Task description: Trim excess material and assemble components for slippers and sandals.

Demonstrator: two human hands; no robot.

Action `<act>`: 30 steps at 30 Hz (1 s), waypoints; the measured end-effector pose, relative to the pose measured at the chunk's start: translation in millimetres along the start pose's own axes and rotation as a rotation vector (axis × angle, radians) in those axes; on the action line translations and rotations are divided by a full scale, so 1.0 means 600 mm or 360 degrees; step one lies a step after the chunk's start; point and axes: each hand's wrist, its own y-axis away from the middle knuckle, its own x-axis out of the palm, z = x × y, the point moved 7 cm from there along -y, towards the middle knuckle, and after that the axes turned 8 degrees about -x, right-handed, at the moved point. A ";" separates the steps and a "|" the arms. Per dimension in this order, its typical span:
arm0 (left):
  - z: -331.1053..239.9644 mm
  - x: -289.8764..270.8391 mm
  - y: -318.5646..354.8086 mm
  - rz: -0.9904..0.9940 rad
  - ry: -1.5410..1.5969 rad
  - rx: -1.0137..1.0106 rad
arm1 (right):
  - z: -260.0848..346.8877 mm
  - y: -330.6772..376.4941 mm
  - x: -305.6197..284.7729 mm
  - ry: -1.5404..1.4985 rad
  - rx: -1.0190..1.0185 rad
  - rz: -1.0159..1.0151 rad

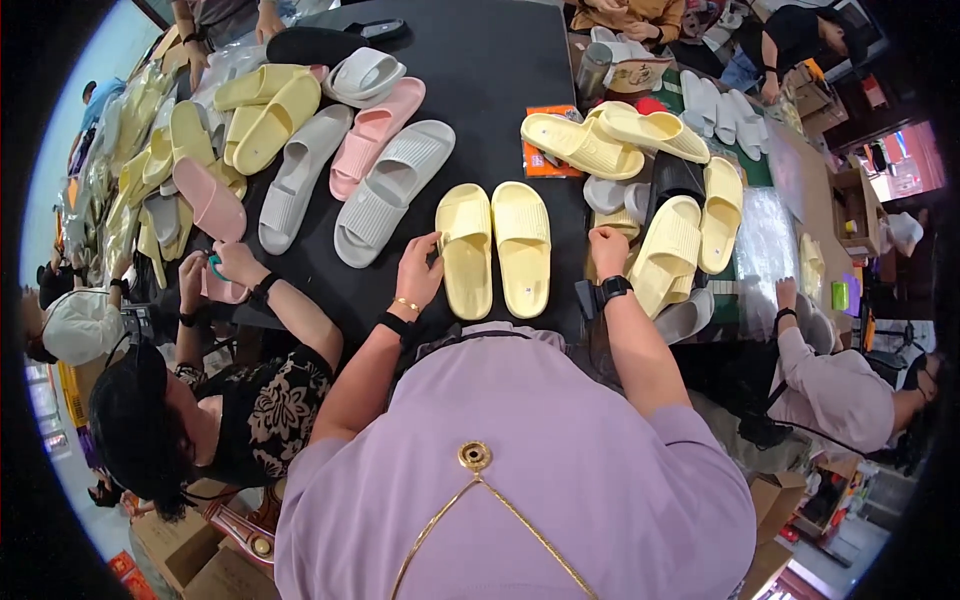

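Two yellow slippers stand side by side, toes away from me, on the dark table: a left one (467, 262) and a right one (523, 245). Beside the left slipper is my left hand (419, 272), thumb and forefinger apart, fingertips at the edge of its strap. My right hand (608, 252) is to the right of the pair, fingers curled in; whatever they may hold is hidden. Just beyond it lies a heap of slippers, with a yellow slipper (665, 255) nearest, a black one (677, 180) and grey ones partly covered.
Grey slippers (393, 195) and a pink slipper (377, 135) lie left of the pair. A co-worker's hands (235, 265) work at a pink slipper on my left. An orange packet (552, 160) lies under the right heap. Clear plastic bags (765, 235) lie farther right.
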 end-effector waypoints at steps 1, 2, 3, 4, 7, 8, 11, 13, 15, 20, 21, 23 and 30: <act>0.002 0.001 -0.001 0.0011 0.0028 -0.0039 | -0.001 0.001 -0.002 0.0012 0.0009 -0.0015; 0.004 0.003 -0.001 0.0013 0.0027 -0.0038 | -0.002 0.001 -0.004 0.0023 0.0017 -0.0031; 0.005 0.006 -0.002 0.0016 0.0049 -0.0031 | -0.008 0.000 -0.002 0.0025 0.0020 -0.0034; 0.006 0.008 -0.003 0.0019 0.0072 -0.0022 | -0.015 -0.004 0.004 0.0008 0.0051 -0.0010; 0.005 0.007 -0.001 -0.0008 0.0037 0.0012 | -0.009 -0.017 0.015 0.0037 0.0101 0.0056; 0.005 0.006 0.000 -0.0013 0.0034 0.0014 | -0.003 -0.021 0.018 0.0086 0.0121 0.0099; 0.005 0.004 0.004 -0.0004 -0.0011 0.0052 | -0.007 -0.035 0.034 0.0116 0.0209 0.0154; 0.003 0.004 0.006 0.0002 -0.0051 0.0038 | -0.017 -0.044 0.045 0.0194 0.0232 0.0134; 0.006 -0.001 0.010 -0.0003 -0.0043 0.0014 | -0.019 -0.051 0.050 0.0271 0.0252 0.0122; 0.017 -0.011 0.016 -0.0020 0.0014 -0.0056 | -0.054 -0.055 0.066 0.0191 0.0434 0.0111; 0.020 -0.012 0.017 -0.0027 0.0012 -0.0074 | -0.061 -0.055 0.070 0.0194 0.0433 0.0113; 0.025 -0.013 0.016 -0.0029 0.0011 -0.0093 | -0.082 -0.050 0.076 -0.0193 0.0512 0.0046; 0.040 -0.007 0.019 -0.0044 0.0036 -0.0128 | -0.050 -0.015 0.064 -0.0694 0.0921 0.0091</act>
